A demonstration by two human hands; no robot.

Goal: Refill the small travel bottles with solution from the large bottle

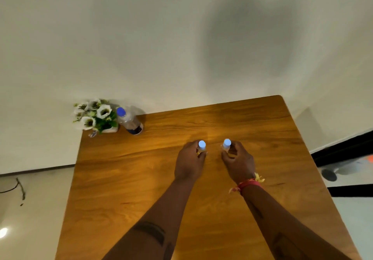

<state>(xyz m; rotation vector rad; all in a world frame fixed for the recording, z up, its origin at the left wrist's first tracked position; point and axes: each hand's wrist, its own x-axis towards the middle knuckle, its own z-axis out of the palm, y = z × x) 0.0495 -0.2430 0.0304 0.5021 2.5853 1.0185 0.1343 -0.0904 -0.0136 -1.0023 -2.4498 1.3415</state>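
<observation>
Two small travel bottles with pale blue caps stand upright on the wooden table (141,179), side by side near its middle. My left hand (189,163) grips the left small bottle (202,145) around its body. My right hand (239,161) grips the right small bottle (226,144) the same way. Fingers hide most of both bottle bodies. The large clear bottle (129,120) with a blue cap stands at the table's far left corner, with dark liquid low in it, well apart from both hands.
A small white pot of white artificial flowers (96,115) sits beside the large bottle at the far left corner. The table's far edge meets a pale wall. A dark object lies on the floor to the right (331,174).
</observation>
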